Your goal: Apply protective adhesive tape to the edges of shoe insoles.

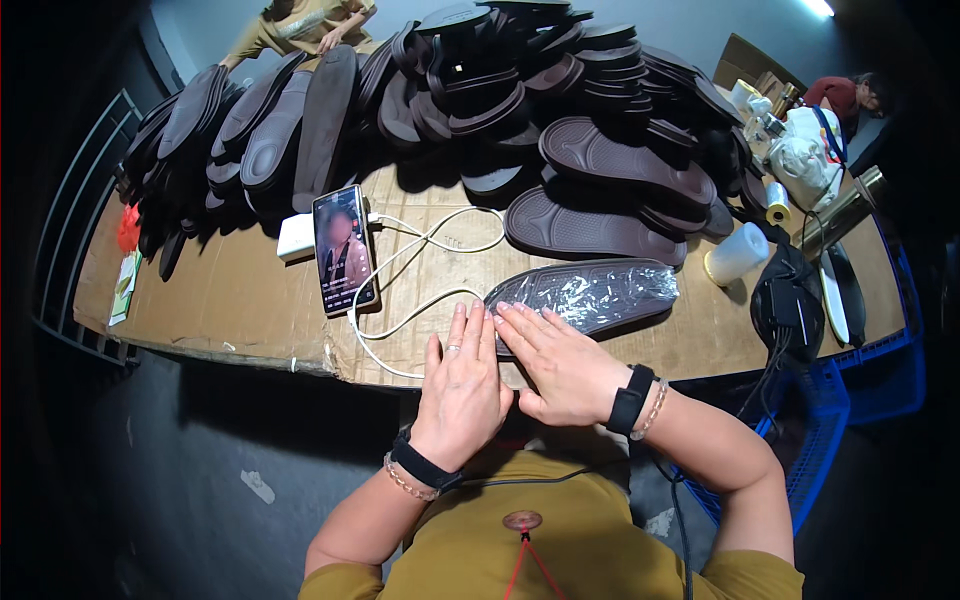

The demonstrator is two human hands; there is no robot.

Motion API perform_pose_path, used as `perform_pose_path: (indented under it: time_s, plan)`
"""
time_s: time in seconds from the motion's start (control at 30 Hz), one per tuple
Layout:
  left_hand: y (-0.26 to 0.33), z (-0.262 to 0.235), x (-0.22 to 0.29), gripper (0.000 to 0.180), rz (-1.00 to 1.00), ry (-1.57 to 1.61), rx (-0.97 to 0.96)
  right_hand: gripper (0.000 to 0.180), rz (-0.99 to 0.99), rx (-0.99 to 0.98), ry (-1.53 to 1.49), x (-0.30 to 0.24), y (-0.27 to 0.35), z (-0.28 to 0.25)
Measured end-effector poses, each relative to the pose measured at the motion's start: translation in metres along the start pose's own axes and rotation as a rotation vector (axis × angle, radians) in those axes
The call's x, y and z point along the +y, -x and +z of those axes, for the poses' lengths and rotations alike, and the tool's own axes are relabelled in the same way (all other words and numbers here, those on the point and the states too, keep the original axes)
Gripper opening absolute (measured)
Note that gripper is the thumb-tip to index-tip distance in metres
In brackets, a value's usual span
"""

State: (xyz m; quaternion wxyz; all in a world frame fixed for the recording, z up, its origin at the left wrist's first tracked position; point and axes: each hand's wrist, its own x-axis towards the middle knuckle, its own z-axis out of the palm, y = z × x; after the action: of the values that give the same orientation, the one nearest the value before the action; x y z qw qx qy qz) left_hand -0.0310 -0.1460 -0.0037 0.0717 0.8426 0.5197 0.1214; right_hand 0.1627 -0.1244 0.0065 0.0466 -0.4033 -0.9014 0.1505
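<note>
**Hands flat on a wrapped sole at the table's near edge**

Head view: both forearms come up from the lower edge and meet at the middle of the cardboard-covered table (230,300). The left hand (462,385) lies palm down with fingers straight and together, gripping nothing; its fingertips touch the near end of the plastic-wrapped sole (590,292). The right hand (562,362) is also open and flat, fingers spread slightly, pressing on the same end of the sole from the right, holding nothing closed. The sole lies lengthwise, running right and away from the hands, just inside the table's front edge.

Room is tight ahead: a white cable (420,262) loops just left of the sole, leading to a phone (345,250) propped beside a white power bank (296,238). Behind them a heap of dark soles (560,110) fills the far half of the table. To the right stand a white roll (738,254) and a blue crate (850,395) beyond the table's edge. Bare cardboard lies to the left of the phone.
</note>
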Motion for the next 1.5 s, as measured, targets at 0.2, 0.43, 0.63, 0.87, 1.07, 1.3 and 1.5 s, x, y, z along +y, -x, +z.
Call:
perform_pose_path:
  time_s: [0.2, 0.43, 0.63, 0.87, 1.07, 1.3, 1.5]
  plan:
    - [0.004, 0.008, -0.004, 0.077, 0.015, -0.075, 0.022, 0.089, 0.224, 0.029, 0.051, 0.021, 0.037, -0.002]
    - [-0.005, -0.006, 0.01, 0.086, 0.001, -0.083, -0.003, 0.083, 0.363, 0.272, 0.104, 0.047, 0.057, -0.039]
    - [-0.014, 0.014, 0.017, 0.1, 0.038, -0.108, -0.181, 0.095, 0.513, 0.037, 0.055, 0.11, 0.077, -0.031]
    - [-0.012, 0.004, 0.005, 0.094, 0.059, -0.05, -0.157, 0.093, 0.41, -0.002, 0.063, 0.121, 0.105, -0.027]
    - [0.005, -0.018, -0.044, 0.073, 0.12, 0.192, -0.155, 0.066, 0.194, 0.315, 0.071, 0.025, 0.145, -0.017]
    - [0.01, -0.005, -0.023, 0.086, -0.116, 0.435, 0.005, 0.072, 0.339, 0.493, -0.065, 0.04, 0.131, 0.011]
    - [0.022, -0.005, -0.012, 0.117, -0.116, 0.395, 0.016, 0.08, 0.391, 0.455, 0.029, 0.004, 0.116, -0.002]
